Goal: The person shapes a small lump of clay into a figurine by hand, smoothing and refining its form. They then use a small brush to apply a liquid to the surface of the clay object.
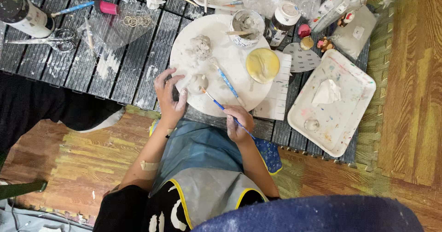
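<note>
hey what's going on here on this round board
A person is painting a small pale clay figure on a round white board. The left hand steadies the figure while the right hand holds a blue-handled brush with its tip at the figure. A second clay figure, another brush, a cup of whitish paint and a yellow disc also sit on the board.

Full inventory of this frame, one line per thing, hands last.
round board: 1, white, centre
clay figures: 2, pale grey, on board
paint cup: 1, white-smeared, board's top edge
spare brush: 1, blue, on board
yellow disc: 1, board's right edge
tray: 1, white, paint-flecked, right
scissors: 1, grey, upper left
bottle: 1, white cap, top
left hand: steadies near figure
right hand: holds blue brush
</note>
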